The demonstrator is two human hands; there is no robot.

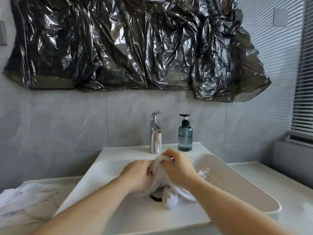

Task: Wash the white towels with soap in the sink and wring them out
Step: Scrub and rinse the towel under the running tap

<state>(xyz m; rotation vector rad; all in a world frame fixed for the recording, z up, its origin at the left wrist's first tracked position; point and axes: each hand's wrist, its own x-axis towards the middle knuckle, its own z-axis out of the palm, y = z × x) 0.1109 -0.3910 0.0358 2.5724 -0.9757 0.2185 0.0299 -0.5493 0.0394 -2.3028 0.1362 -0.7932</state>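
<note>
Left hand (135, 173) and right hand (177, 168) together, gripping a bunched white towel (159, 177) over the sink (105, 172), probably mid-scrub; another towel (25, 199) waiting at near left.

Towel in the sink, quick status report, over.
Left hand and right hand both grip the wet towel over the sink. Second towel waits on left counter. Nothing in the way.

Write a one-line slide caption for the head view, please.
Left hand and right hand grip a white towel over the sink; soap bottle beside the faucet.
</note>
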